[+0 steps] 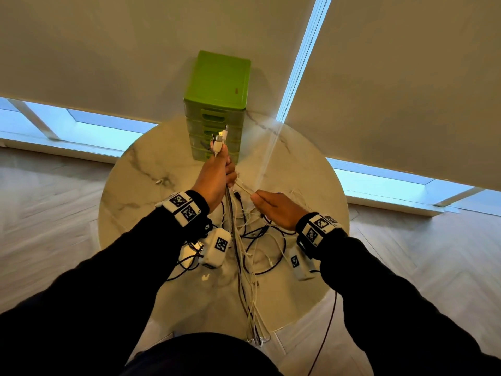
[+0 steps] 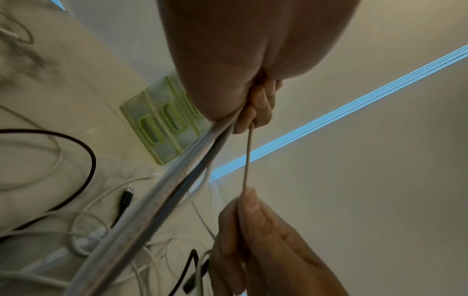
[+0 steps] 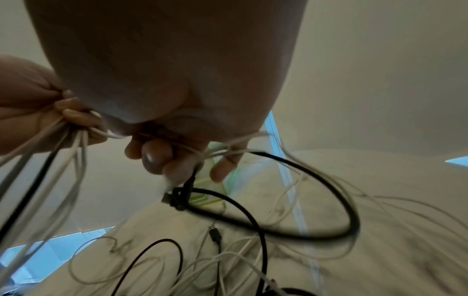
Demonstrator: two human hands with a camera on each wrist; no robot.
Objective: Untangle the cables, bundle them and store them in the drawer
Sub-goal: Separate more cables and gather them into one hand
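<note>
One green drawer unit [image 1: 217,104] sits at the table's [image 1: 135,172] far edge. Left hand [image 1: 214,177] grips a cable bundle [image 1: 238,256] upright in front of it; right hand [image 1: 276,210] pinches one white cable [image 1: 244,188].

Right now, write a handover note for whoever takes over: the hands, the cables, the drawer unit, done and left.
Left hand: raised above the table, gripping a gathered bunch of cables with the plug ends sticking out above the fist.
Right hand: pinching one thin white cable that runs taut to the left fist.
Tangled pile of cables: black and white, lying on the marble table; several strands hang off its near edge.
Green drawer unit: at the far edge, drawers shut.
Done: some cables gathered in one fist.
Left: free the rest, bundle, open a drawer, store.
</note>
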